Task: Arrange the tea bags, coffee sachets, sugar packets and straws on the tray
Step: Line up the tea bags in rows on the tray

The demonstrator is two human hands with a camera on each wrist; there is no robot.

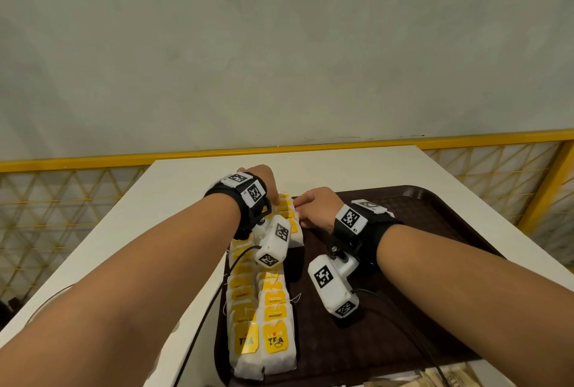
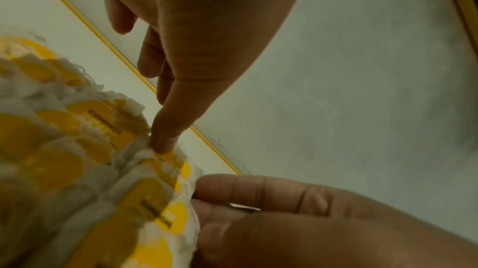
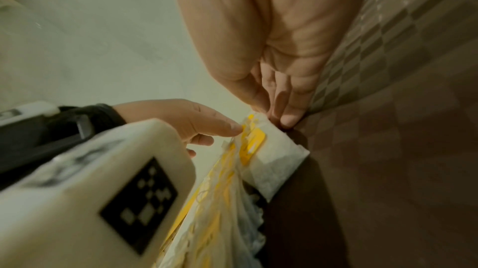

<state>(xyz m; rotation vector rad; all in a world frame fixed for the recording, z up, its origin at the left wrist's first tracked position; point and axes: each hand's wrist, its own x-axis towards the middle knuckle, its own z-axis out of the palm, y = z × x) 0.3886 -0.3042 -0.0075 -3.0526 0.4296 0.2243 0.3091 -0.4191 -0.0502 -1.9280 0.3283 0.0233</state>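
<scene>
White tea bags with yellow tags (image 1: pixel 273 309) lie in two overlapping rows along the left side of the dark brown tray (image 1: pixel 419 262). Both hands are at the far end of the rows. My left hand (image 1: pixel 267 189) reaches down from the left, and one fingertip (image 2: pixel 163 143) presses on the last tags while the other fingers hang relaxed. My right hand (image 1: pixel 312 205) lies low on the tray, its straight fingers (image 3: pixel 283 116) pushing against the end tea bag (image 3: pixel 279 155). Neither hand grips anything.
The tray sits on a white table (image 1: pixel 186 187) against a pale wall. A yellow-framed mesh rail (image 1: pixel 62 166) runs behind the table. Pale paper packets (image 1: pixel 450 377) show at the bottom right edge. The right part of the tray is bare brown surface.
</scene>
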